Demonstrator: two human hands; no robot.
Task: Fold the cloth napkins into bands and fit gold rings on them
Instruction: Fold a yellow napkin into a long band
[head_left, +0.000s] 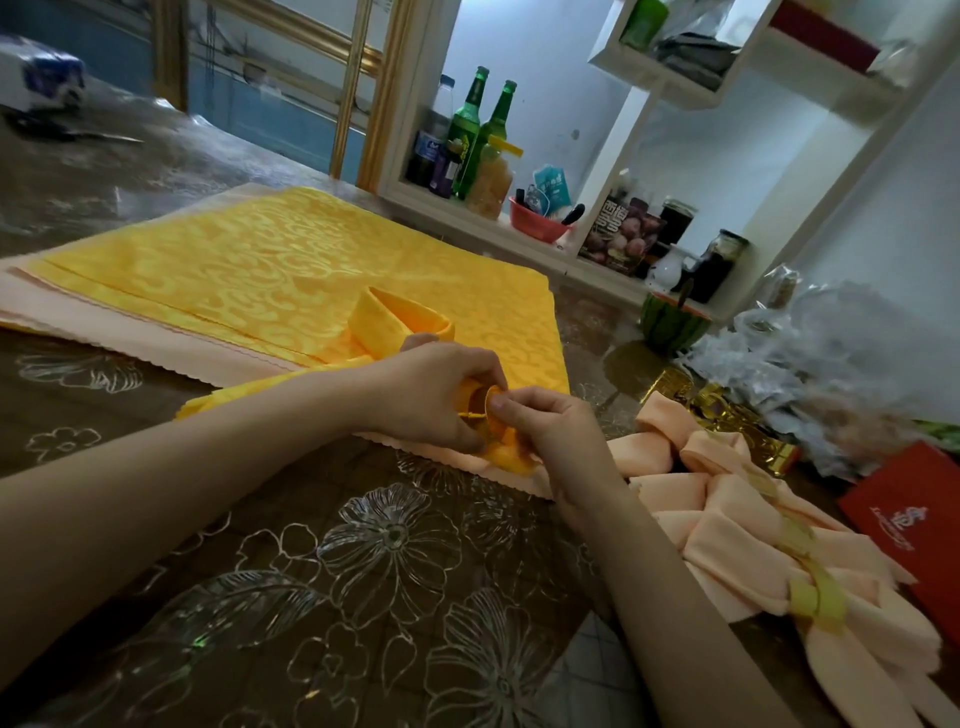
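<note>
Yellow napkin (400, 325), folded into a band, lies looped on the flat napkin stack (260, 260). Your left hand (431, 397) curls round its gathered end and the gold ring (480, 410), steadying both. Your right hand (558, 434) pinches the cloth tip at the ring mouth, apparently to feed it through.

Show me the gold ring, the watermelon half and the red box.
gold ring (485, 396): head view, its visible rim.
watermelon half (670, 325): head view, its striped rind.
red box (914, 499): head view, its top face.
</note>
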